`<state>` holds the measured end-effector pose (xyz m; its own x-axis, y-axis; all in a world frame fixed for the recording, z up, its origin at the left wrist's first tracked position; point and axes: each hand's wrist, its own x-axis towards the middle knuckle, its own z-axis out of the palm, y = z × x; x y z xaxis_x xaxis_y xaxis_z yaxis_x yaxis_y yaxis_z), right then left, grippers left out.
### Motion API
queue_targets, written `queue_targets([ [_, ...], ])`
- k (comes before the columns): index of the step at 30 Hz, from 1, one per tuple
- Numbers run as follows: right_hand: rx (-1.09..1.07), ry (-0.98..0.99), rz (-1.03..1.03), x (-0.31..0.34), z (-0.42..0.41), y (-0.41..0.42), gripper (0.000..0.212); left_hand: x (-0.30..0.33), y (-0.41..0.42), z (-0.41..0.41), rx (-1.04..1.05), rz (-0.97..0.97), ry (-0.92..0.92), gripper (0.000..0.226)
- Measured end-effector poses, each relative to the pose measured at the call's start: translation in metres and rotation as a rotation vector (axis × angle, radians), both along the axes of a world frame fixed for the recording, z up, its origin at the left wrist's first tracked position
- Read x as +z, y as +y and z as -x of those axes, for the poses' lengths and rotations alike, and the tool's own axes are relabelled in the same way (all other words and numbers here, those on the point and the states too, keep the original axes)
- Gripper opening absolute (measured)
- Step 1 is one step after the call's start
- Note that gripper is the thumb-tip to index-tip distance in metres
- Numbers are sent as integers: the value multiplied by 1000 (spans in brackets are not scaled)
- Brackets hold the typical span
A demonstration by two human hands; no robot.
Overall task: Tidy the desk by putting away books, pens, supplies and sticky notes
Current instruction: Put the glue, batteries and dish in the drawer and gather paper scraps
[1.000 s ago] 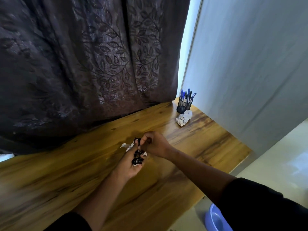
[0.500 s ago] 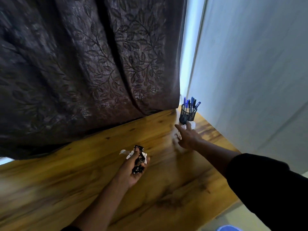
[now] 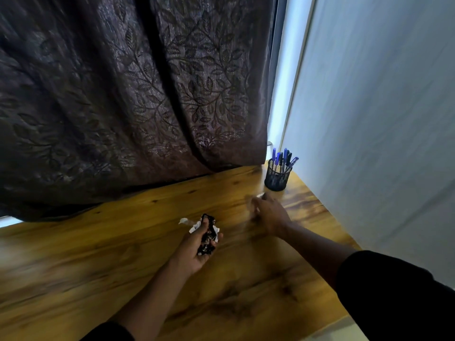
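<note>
My left hand [image 3: 194, 252] is palm up over the middle of the wooden desk [image 3: 98, 254] and holds a bundle of crumpled black and white wrappers [image 3: 206, 235]. My right hand [image 3: 269, 212] is blurred, further right, with its fingers curled over the crumpled white paper [image 3: 260, 195]; only a small white bit of it shows at the fingertips. A black mesh pen holder [image 3: 277, 178] with several blue pens stands at the desk's far right corner, just beyond my right hand.
A dark leaf-patterned curtain [image 3: 123, 94] hangs along the desk's back edge. A pale wall [image 3: 381, 119] closes off the right side. The desk's right edge runs diagonally under my right forearm.
My right hand left the wrappers, reached right to the crumpled paper by the pen holder, and now covers it with curled fingers. My left hand keeps the wrappers.
</note>
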<state>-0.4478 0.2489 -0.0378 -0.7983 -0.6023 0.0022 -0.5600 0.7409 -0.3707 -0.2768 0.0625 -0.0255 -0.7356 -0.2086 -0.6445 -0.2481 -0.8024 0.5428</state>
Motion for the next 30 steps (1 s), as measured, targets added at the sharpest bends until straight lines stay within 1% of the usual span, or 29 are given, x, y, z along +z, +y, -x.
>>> queue_targets([
  [2,83,-67,149,8,-13,-12,27,-4,4,2,14,41,-35,37],
  [5,132,-144,396,26,-40,-33,24,-8,8,4,33,79,-54,33],
  [8,204,-267,621,43,-74,-47,40,-6,12,4,35,130,-42,28],
  [9,222,-283,645,45,-84,-48,47,-4,14,6,27,135,-25,24],
  [11,240,-230,598,42,-100,-51,61,1,17,7,17,137,-24,16],
  [12,228,-193,548,39,-106,-53,67,6,19,7,17,125,-30,16],
  [14,162,-129,460,33,-114,-58,70,12,19,6,23,75,-3,21],
  [18,32,-19,360,31,-126,-64,68,20,19,-2,20,64,78,25],
  [21,12,20,346,30,-140,-60,70,22,20,-12,-6,50,126,26],
  [26,28,-48,392,32,-170,-59,58,23,22,-36,-85,103,162,28],
  [30,7,-51,393,32,-202,-60,58,17,22,-62,-158,101,143,41],
])
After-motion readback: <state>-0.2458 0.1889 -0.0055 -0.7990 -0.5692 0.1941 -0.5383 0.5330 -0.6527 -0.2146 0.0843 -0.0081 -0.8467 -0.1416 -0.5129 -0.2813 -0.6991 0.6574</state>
